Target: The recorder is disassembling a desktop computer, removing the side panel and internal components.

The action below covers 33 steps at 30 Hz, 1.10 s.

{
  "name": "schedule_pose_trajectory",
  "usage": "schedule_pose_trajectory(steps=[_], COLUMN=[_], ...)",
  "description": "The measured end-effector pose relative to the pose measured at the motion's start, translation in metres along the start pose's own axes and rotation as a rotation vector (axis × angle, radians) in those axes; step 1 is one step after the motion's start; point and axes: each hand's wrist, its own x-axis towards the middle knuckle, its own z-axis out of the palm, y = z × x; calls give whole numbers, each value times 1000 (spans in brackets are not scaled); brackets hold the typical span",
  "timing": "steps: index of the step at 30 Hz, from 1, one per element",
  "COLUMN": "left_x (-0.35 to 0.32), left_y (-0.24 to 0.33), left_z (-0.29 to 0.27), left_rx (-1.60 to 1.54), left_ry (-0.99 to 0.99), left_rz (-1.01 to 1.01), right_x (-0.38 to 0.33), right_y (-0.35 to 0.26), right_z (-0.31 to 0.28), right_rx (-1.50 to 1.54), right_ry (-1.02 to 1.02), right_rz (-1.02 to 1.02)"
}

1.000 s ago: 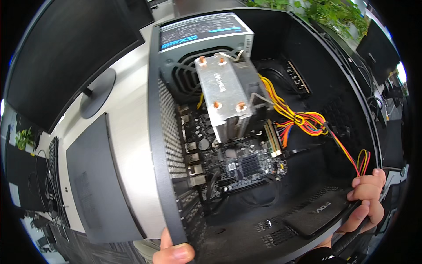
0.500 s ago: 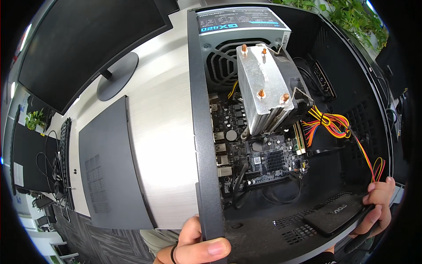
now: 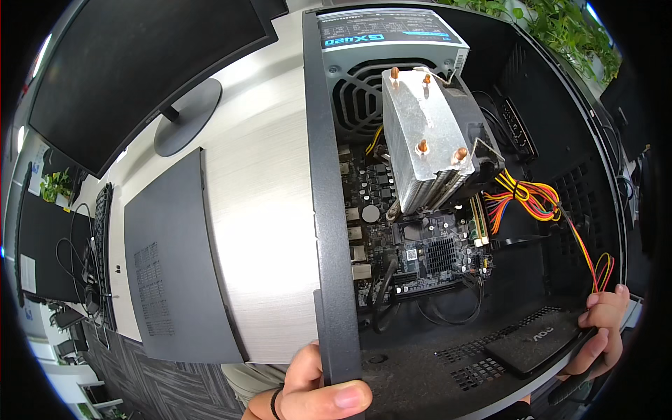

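A black desktop computer case [image 3: 332, 231] stands before me with its side open. My left hand [image 3: 315, 388] is closed around the near left corner, thumb over the edge. At the near right corner my right hand [image 3: 600, 325] grips the rim, its fingers partly hidden behind it. Inside, a silver tower cooler [image 3: 425, 133] with copper pipe tips rises over the motherboard [image 3: 427, 262]. The grey power supply [image 3: 392, 45] sits at the far end. Yellow, red and black cables [image 3: 528, 196] lie bundled on the right, and a flat black box [image 3: 535, 343] rests near my right hand.
A removed dark side panel [image 3: 175, 259] lies on the pale desk [image 3: 269, 210] to the left. Beyond it are a monitor [image 3: 154, 70] on its stand and a keyboard [image 3: 103, 252] with loose cables. Green plants [image 3: 560, 42] grow behind the case at the far right.
The left side of the case, with the cooler and power supply, has shifted slightly right in view. My left hand shifted with it. Both hands keep their hold.
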Motion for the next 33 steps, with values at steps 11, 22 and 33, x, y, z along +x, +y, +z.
schedule_pose_trajectory(steps=[11, 22, 33], left_x=[13, 28, 32], left_y=[4, 3, 15], left_z=[7, 23, 13], left_rx=[185, 384, 652], left_ry=[41, 101, -133], left_rz=[557, 1116, 1618], right_x=[-1, -3, 2], right_y=[0, 3, -25], right_z=[-2, 4, 33], right_rx=[-5, -1, 30], right_ry=[-16, 13, 235], right_rz=[14, -2, 12])
